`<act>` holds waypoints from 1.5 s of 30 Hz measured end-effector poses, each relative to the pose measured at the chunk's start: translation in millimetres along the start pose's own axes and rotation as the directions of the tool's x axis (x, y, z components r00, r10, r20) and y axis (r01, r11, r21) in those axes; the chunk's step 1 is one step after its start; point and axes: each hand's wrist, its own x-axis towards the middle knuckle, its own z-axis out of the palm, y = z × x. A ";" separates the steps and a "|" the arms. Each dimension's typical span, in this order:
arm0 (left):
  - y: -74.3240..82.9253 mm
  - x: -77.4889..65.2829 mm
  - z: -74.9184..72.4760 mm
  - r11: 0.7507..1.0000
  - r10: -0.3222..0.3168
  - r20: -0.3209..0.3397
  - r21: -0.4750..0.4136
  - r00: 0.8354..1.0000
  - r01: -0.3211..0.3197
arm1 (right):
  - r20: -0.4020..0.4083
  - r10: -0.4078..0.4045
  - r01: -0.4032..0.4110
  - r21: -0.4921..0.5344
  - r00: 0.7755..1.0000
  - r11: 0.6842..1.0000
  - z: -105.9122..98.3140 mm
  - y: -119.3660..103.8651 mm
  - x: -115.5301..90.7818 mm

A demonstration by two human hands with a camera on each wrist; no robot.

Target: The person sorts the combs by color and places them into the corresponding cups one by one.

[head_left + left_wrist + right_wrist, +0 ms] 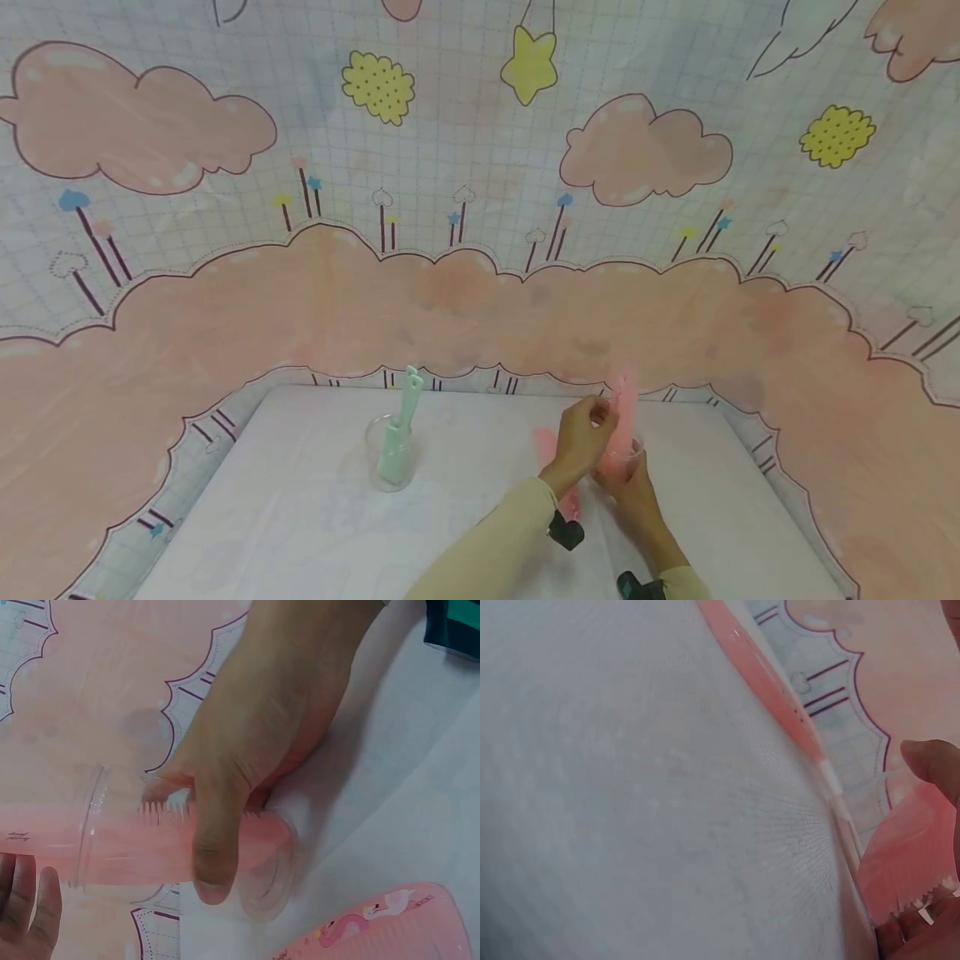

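Observation:
On the right side of the table, my right hand (633, 500) grips a clear cup (94, 832) around its lower part, the thumb across its side. A pink comb (624, 408) stands upright inside that cup, its end rising above the rim. My left hand (581, 437) is at the comb's upper part, thumb and finger bent into a ring with the tips at its edge. The left wrist view shows the left fingers (46, 904) against the comb. Another pink comb (382, 926) with a printed picture lies on the table, partly hidden by the left arm in the head view.
Another clear cup (369, 450) stands left of the hands, with light green comb-like pieces (408, 404) leaning in it. The white table (300, 533) ends at a patterned backdrop (450, 317) of clouds and stars.

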 end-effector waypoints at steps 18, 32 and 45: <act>-11.5 -6.2 3.4 0.999 -0.040 0.049 0.008 0.998 0.040 | -0.022 -0.057 0.058 0.011 0.998 0.998 0.5 2.3 4.5; -17.8 -9.8 3.7 0.995 -0.095 0.060 -0.008 0.994 0.095 | -0.030 -0.060 0.061 0.037 0.998 0.997 1.9 2.1 1.6; -17.3 -11.1 1.8 0.997 -0.080 0.080 -0.016 0.994 0.081 | -0.076 -0.110 0.108 -0.035 0.991 0.994 -3.1 -10.7 -4.5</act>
